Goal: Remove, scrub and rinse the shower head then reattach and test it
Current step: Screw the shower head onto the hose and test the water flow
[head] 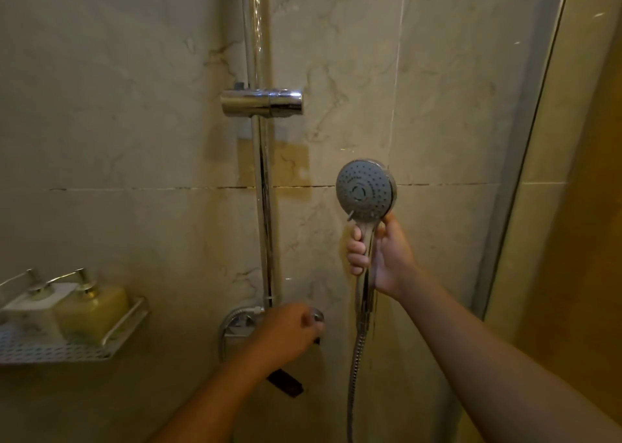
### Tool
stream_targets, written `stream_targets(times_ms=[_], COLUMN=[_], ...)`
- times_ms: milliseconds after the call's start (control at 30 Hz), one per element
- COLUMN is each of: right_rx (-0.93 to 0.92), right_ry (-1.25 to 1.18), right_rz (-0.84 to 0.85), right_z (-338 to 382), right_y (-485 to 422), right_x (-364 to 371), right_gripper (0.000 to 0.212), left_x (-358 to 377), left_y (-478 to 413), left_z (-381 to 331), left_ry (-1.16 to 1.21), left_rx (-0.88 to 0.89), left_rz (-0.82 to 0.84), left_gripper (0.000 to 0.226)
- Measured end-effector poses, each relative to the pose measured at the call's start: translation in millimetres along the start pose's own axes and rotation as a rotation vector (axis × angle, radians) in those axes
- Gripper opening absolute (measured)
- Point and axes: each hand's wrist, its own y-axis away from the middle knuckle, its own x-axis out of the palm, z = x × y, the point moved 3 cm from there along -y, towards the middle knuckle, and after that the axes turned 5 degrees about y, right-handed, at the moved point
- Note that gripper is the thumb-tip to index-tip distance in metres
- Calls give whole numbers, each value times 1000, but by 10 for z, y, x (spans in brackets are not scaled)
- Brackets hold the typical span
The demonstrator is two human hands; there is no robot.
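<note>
Head view: we see right hand (377, 257) fingers wrapped round shower head (365, 190) handle, head upright, right of slide rail (266, 223), off holder (262, 102). Left hand (289, 331) fingers curled over mixer tap (242, 321).

Dim warm light, soft blur

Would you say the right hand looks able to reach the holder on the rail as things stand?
Probably yes: the holder sits empty up and left of the right hand, nothing between them, though that hand grips the shower head.
</note>
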Motion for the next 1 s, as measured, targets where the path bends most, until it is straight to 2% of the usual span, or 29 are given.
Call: stream_targets(times_ms=[167, 300, 433, 667, 867, 1000], right_rx=[69, 100, 31, -136, -206, -297], right_ry=[-58, -89, -14, 601, 873, 1199], right_rz=[121, 192, 104, -192, -145, -127], right_z=[16, 17, 40, 202, 441, 558], right_y=[-39, -6, 1, 26, 56, 13], right_x=[96, 190, 336, 426, 701, 843], right_gripper=[59, 64, 60, 34, 20, 16], left_x=[111, 32, -79, -429, -835, -1082], left_y=[-63, -104, -131, -273, -357, -451], left_z=[-496, -635, -556, -470, -576, -760], left_ry=[318, 473, 513, 411, 470, 439], left_rx=[98, 131, 152, 197, 273, 321], left_rz=[100, 201, 167, 43, 20, -13], left_gripper=[47, 27, 19, 30, 27, 12])
